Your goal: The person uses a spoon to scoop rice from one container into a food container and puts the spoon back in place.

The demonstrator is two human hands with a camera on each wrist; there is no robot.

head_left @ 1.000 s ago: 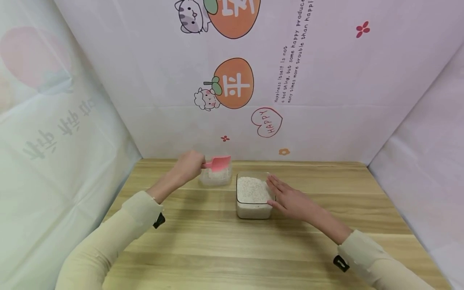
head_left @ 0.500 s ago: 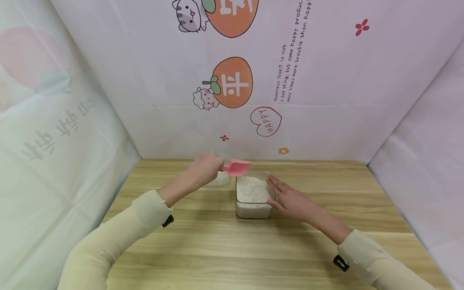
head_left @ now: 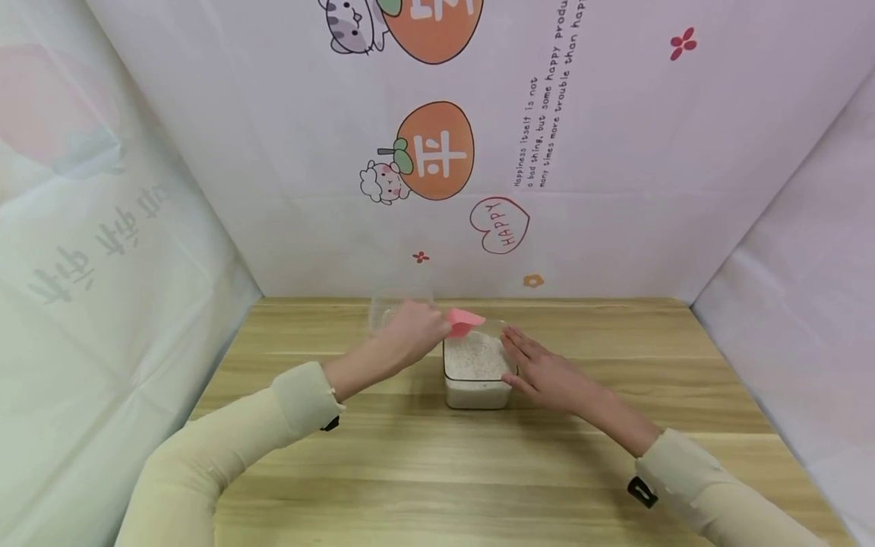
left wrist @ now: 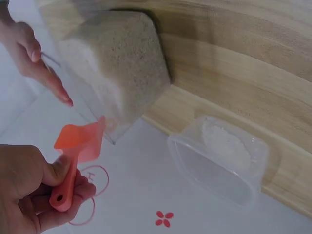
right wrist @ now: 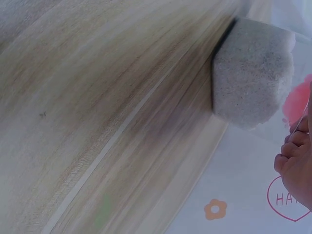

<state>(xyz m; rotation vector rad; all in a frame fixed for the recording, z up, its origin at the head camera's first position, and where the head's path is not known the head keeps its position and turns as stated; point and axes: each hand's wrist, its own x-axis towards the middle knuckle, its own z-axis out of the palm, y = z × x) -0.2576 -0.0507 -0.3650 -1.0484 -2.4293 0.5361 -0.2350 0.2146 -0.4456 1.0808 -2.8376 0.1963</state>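
My left hand (head_left: 415,332) grips the handle of a pink scoop (head_left: 464,321), its fingers curled round it, in the head view. The scoop tilts over the back left of a clear square container (head_left: 478,395) filled with rice-like white grains (head_left: 477,355). In the left wrist view the scoop (left wrist: 83,140) is close to the container's rim. My right hand (head_left: 551,374) rests against the container's right side, fingers straight, thumb at the front right corner. Behind my left hand stands a smaller clear tub (head_left: 380,308), partly hidden; some white grains (left wrist: 225,141) lie in it.
The wooden table (head_left: 437,471) runs back to a printed white cloth wall (head_left: 601,251). Cloth also hangs at the left (head_left: 184,251) and the right (head_left: 786,281). Dark clips (head_left: 642,492) sit at both sleeve cuffs.
My left hand has carried the scoop rightward from above the smaller tub to the larger container and tilted it there. My right hand has stayed on the container's side.
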